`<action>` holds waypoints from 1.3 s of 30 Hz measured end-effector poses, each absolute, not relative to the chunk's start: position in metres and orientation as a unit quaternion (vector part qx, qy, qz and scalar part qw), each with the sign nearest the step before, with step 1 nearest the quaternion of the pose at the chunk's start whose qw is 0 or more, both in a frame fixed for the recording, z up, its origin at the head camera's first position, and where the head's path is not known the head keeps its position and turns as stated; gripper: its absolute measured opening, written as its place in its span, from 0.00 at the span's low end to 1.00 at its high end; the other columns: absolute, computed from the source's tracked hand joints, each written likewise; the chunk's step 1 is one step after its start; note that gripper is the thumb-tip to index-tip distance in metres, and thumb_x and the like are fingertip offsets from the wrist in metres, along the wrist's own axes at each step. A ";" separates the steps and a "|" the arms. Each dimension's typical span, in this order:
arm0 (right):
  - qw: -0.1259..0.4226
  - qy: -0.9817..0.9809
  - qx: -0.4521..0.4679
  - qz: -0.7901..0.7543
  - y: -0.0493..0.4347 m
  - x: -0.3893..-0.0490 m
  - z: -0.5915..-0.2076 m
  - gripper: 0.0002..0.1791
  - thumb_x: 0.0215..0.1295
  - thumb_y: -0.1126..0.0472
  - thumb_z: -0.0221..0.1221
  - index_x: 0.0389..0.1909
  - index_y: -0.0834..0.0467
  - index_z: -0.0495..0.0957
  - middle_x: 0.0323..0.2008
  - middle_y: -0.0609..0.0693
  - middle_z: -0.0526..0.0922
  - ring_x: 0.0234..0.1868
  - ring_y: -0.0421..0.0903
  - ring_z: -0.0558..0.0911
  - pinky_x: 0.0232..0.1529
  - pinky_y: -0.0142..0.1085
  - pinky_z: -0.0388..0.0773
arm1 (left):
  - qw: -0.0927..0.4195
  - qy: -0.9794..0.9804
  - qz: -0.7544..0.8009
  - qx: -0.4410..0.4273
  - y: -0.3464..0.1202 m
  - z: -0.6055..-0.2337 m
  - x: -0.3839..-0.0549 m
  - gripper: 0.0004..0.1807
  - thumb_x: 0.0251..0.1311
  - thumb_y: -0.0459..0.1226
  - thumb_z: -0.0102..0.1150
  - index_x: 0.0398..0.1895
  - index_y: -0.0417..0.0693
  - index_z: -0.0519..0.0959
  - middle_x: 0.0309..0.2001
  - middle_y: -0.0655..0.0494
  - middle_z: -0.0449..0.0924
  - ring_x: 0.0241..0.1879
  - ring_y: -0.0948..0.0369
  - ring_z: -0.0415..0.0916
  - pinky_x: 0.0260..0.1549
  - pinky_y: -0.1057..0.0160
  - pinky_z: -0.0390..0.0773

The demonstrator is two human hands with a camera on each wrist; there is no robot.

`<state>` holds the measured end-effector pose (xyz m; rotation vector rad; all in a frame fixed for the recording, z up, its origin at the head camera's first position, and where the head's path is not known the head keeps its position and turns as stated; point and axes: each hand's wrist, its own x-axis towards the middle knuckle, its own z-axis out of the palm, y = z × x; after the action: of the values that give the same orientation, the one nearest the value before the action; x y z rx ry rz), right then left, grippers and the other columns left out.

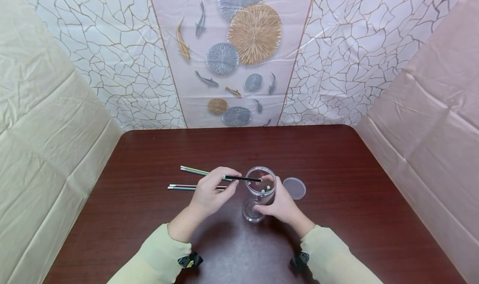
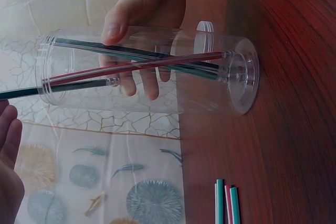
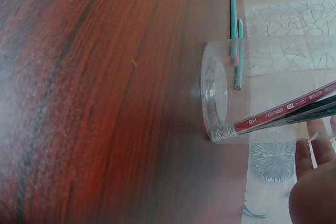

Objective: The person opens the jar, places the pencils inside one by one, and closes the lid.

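My left hand [image 1: 214,190] pinches a dark pencil [image 1: 243,178] between thumb and fingers. Its far end reaches through the mouth of a clear plastic jar [image 1: 251,211], as the left wrist view also shows. From the right side, my right hand [image 1: 281,203] grips the jar, thumb in front and fingers behind. Several pencils lean inside, among them a red pencil [image 3: 273,113] marked HB and a dark green pencil [image 2: 126,52]. Their lower ends gather at one side of the jar's bottom.
Left of the jar, two small groups of pencils lie on the dark wooden table [image 1: 112,217]: a back group [image 1: 192,170] and a front group [image 1: 181,187], both partly hidden by my left hand. A clear round lid [image 1: 294,188] lies right of the jar. Patterned cloth [image 1: 239,34] hangs behind.
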<state>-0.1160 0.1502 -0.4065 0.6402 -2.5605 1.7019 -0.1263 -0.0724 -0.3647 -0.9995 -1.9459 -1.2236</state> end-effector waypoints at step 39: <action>0.035 -0.835 0.200 0.511 0.154 -0.125 -0.428 0.45 0.37 0.66 0.75 0.56 0.65 0.60 0.53 0.63 0.74 0.56 0.55 0.73 0.55 0.43 0.68 | 0.347 -0.718 -0.415 -0.438 -0.065 -0.372 -0.131 0.06 0.60 0.34 0.56 0.38 0.41 0.77 0.36 0.51 0.79 0.38 0.57 0.77 0.41 0.66 0.76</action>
<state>-0.1246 0.1538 -0.4280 0.6158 -2.5674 1.5692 -0.1308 -0.0647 -0.3719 -1.1371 -1.8622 -1.0757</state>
